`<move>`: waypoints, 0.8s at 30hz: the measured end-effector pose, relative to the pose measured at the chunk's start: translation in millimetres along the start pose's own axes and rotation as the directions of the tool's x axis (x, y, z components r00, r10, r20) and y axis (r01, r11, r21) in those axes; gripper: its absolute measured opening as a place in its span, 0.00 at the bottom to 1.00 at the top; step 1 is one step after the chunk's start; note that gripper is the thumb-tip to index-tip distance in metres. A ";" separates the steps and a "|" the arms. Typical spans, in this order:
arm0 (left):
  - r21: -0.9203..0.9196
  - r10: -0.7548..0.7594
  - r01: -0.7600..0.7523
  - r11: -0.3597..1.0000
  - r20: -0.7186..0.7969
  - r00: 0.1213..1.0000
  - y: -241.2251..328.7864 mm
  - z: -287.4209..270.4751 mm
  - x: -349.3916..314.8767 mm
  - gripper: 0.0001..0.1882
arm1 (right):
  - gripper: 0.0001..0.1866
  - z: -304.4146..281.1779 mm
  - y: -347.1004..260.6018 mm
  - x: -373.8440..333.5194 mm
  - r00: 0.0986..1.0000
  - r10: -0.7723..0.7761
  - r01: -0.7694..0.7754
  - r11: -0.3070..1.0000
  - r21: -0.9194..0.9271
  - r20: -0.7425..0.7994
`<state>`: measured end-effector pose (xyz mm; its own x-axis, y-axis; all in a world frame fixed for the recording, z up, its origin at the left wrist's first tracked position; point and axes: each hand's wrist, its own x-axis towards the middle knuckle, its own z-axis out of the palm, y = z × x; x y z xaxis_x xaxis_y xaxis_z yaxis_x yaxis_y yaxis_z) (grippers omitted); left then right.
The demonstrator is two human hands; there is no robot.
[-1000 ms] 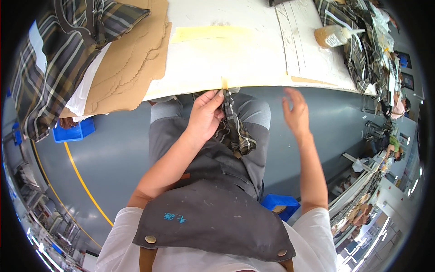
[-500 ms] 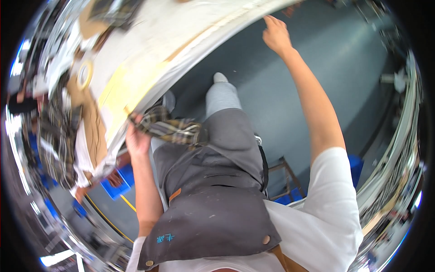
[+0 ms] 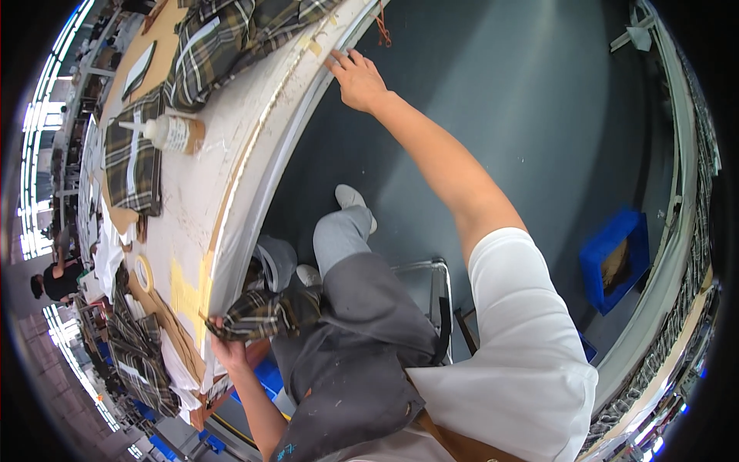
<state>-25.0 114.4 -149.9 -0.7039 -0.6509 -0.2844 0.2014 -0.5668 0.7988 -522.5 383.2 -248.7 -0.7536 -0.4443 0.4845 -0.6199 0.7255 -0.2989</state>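
Observation:
My left hand (image 3: 229,351) is closed on a dark plaid cloth piece (image 3: 269,311) beside the near end of the long table (image 3: 223,146). The cloth hangs across toward my lap, over my grey apron (image 3: 369,308). Stretched out ahead, my right hand (image 3: 360,83) rests its fingertips at the table's edge; its fingers are apart and hold nothing. Folded plaid pieces (image 3: 212,61) lie on the tabletop to the left of that hand. Near them is a squeeze bottle (image 3: 177,134) with amber contents and a pointed nozzle.
A tape roll (image 3: 138,273) and more plaid cloth (image 3: 135,358) lie on the table's near left. Yellow tape (image 3: 188,285) covers part of its edge. A chair (image 3: 443,308) is at my right. A blue bin (image 3: 593,266) stands on the floor; a person (image 3: 58,281) is far left.
My view has swung, bringing more of the table, the bottle and the folded plaid pieces into sight. My right hand has come from over the floor to the table edge. My left hand still grips the cloth.

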 end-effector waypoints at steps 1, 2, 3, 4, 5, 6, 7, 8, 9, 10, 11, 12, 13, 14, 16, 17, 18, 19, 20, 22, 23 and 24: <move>0.001 -0.020 0.020 1.000 0.016 1.000 -0.6 2.9 -2.1 0.08 | 0.25 2.1 6.6 15.2 1.000 -0.005 0.005 1.000 -0.006 -0.004; -0.003 -0.008 0.008 1.000 0.014 1.000 3.1 1.6 -5.7 0.08 | 0.24 -0.5 8.1 37.5 0.993 0.018 -0.006 0.994 -0.106 0.116; -0.043 -0.024 0.024 0.999 -0.001 1.000 5.2 -0.9 -8.8 0.09 | 0.23 -2.7 8.6 58.6 0.971 0.051 -0.002 0.978 -0.209 0.233; -0.083 -0.041 0.039 0.996 -0.018 0.999 6.3 -3.4 -11.6 0.10 | 0.22 -6.3 13.4 72.0 0.954 0.029 0.040 0.974 -0.222 0.299; -0.094 -0.044 0.042 0.995 -0.011 0.999 2.9 -2.4 -11.0 0.10 | 0.22 10.5 35.9 81.1 0.972 0.025 0.051 0.949 -0.310 0.235; -0.074 -0.035 0.032 0.997 -0.041 0.999 1.6 -1.6 -14.3 0.08 | 0.21 -1.2 35.3 90.6 0.930 0.097 0.052 0.920 -0.388 0.354; -0.053 -0.028 0.024 0.998 -0.073 0.997 -0.9 -0.6 -16.4 0.06 | 0.21 15.0 51.3 99.2 0.929 0.087 0.083 0.898 -0.432 0.359; -0.039 -0.044 0.041 0.998 -0.066 0.997 -5.3 12.2 -14.4 0.06 | 0.22 30.4 83.1 102.1 0.955 0.057 0.103 0.858 -0.503 0.291; -0.047 -0.040 0.036 0.998 -0.077 0.996 -6.0 15.5 -14.5 0.06 | 0.23 40.1 97.5 106.4 0.967 0.114 0.032 0.830 -0.556 0.226; -0.065 -0.052 0.046 0.997 -0.097 0.994 -6.7 16.4 -16.0 0.07 | 0.24 42.0 116.2 114.7 0.928 0.055 0.161 0.833 -0.529 0.368; -0.082 -0.061 0.051 0.995 -0.123 0.991 -6.3 16.9 -18.5 0.07 | 0.22 41.4 121.4 119.8 0.900 0.010 0.224 0.848 -0.481 0.436; -0.110 -0.085 0.074 0.991 -0.095 0.992 -7.2 20.2 -18.6 0.07 | 0.22 42.5 138.0 119.9 0.898 -0.048 0.280 0.829 -0.484 0.437; -0.121 -0.097 0.084 0.989 -0.102 0.990 -8.1 19.9 -18.7 0.07 | 0.21 45.5 151.1 120.8 0.893 -0.104 0.332 0.808 -0.487 0.438; -0.109 -0.054 0.036 0.993 -0.169 0.984 -0.3 16.0 -30.2 0.07 | 0.21 -6.3 69.3 135.9 0.722 0.120 0.152 0.933 -0.326 0.681; -0.129 -0.088 0.068 0.989 -0.157 0.984 -4.0 18.7 -25.5 0.07 | 0.21 -4.5 96.9 130.2 0.758 0.116 0.166 0.918 -0.361 0.642; -0.102 -0.084 0.066 0.993 -0.188 0.978 -3.8 19.2 -26.4 0.07 | 0.22 4.3 108.2 128.5 0.793 0.083 0.186 0.910 -0.370 0.603; -0.071 -0.083 0.069 0.995 -0.214 0.973 -2.8 18.1 -26.7 0.08 | 0.22 18.8 110.3 134.6 0.826 0.055 0.200 0.902 -0.382 0.561; -0.038 -0.080 0.073 0.997 -0.236 0.968 -2.6 15.4 -26.9 0.10 | 0.22 28.1 116.9 128.9 0.856 0.027 0.212 0.893 -0.397 0.517; -0.103 -0.088 0.080 0.991 -0.082 0.993 -0.1 1.5 -27.2 0.11 | 0.22 43.0 114.2 132.0 0.883 -0.010 0.224 0.887 -0.404 0.469; -0.095 -0.107 0.097 0.991 -0.103 0.989 1.5 -6.1 -27.6 0.10 | 0.23 63.3 118.1 130.2 0.928 -0.072 0.239 0.868 -0.434 0.366; -0.089 -0.109 0.097 0.991 -0.138 0.984 0.9 -6.3 -25.3 0.10 | 0.23 70.0 121.7 127.9 0.945 -0.104 0.244 0.858 -0.453 0.311; -0.113 -0.128 0.113 0.987 -0.133 0.983 -1.5 -2.6 -21.8 0.10 | 0.23 73.9 130.7 123.6 0.957 -0.131 0.244 0.844 -0.478 0.257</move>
<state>-8.1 128.1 -146.3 -0.6271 -0.6342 -0.4522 0.1960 -0.6903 0.6965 -712.9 384.2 -288.7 -0.6966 -0.6555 0.2916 -0.6022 0.7552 0.2590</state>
